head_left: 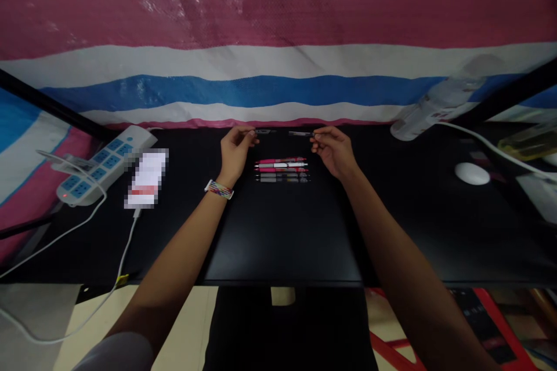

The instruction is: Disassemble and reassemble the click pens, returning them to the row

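At the far part of the black desk (282, 232), my left hand (237, 148) pinches a short, dark, partly see-through pen piece (264, 131) between thumb and fingers. Across a small gap, my right hand (333, 151) grips another slim pen piece (300, 133) by its outer end. The two pieces lie roughly in line and do not touch; their exact parts are too small to tell. Nearer to me, between my hands, several pens lie side by side in a row: red pens (281, 160), a white pen (282, 165) and dark grey pens (282, 178).
On the left are a power strip (126, 151) with cords and a phone (147, 179) on a charging cable. To the right stand a clear bottle (429, 110) and a white mouse (472, 174). A striped plastic sheet (278, 14) hangs behind the desk.
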Action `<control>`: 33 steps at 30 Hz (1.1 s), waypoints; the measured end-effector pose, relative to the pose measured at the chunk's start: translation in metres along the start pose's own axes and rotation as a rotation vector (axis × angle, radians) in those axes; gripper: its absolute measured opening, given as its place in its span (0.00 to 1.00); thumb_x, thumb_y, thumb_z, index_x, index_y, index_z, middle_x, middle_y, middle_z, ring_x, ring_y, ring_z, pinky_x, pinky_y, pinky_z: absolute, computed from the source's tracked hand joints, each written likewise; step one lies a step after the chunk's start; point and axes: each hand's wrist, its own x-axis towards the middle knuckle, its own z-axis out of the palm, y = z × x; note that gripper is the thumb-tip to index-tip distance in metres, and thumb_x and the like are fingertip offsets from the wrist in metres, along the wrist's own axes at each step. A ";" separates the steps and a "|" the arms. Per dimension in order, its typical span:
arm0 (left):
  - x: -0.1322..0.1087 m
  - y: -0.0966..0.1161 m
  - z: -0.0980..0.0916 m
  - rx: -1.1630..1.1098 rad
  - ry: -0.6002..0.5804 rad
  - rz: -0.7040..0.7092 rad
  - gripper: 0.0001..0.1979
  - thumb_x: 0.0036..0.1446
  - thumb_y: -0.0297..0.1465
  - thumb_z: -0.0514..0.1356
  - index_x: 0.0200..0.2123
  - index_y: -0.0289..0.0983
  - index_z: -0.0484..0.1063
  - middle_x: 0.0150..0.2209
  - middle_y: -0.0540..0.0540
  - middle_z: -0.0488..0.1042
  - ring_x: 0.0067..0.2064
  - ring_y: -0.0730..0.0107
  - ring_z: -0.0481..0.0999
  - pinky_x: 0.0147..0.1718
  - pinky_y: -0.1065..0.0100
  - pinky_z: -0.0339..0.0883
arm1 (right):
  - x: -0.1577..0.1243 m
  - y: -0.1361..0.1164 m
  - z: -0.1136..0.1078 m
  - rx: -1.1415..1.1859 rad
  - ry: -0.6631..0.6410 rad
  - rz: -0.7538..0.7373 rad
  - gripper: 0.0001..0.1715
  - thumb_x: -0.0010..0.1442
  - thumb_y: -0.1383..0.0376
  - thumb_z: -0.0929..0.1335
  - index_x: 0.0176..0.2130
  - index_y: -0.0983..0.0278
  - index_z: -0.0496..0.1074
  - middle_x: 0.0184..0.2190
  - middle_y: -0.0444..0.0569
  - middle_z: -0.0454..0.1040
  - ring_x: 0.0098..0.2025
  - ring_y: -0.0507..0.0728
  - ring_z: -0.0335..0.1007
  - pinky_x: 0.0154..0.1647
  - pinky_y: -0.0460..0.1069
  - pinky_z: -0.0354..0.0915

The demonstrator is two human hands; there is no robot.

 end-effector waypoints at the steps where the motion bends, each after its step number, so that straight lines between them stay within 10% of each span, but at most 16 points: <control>1: 0.000 0.000 0.000 0.001 0.001 -0.001 0.08 0.69 0.38 0.74 0.44 0.41 0.85 0.39 0.45 0.87 0.36 0.69 0.87 0.36 0.68 0.79 | 0.000 0.000 0.000 -0.001 0.005 -0.003 0.15 0.49 0.60 0.88 0.35 0.55 0.87 0.31 0.44 0.83 0.33 0.52 0.76 0.34 0.48 0.74; 33: 0.000 0.005 0.002 0.000 0.003 -0.029 0.04 0.66 0.32 0.73 0.43 0.40 0.85 0.36 0.47 0.86 0.35 0.70 0.88 0.34 0.70 0.79 | 0.003 0.002 -0.005 -0.048 0.075 -0.024 0.13 0.53 0.62 0.84 0.38 0.55 0.84 0.33 0.44 0.82 0.34 0.53 0.77 0.37 0.49 0.77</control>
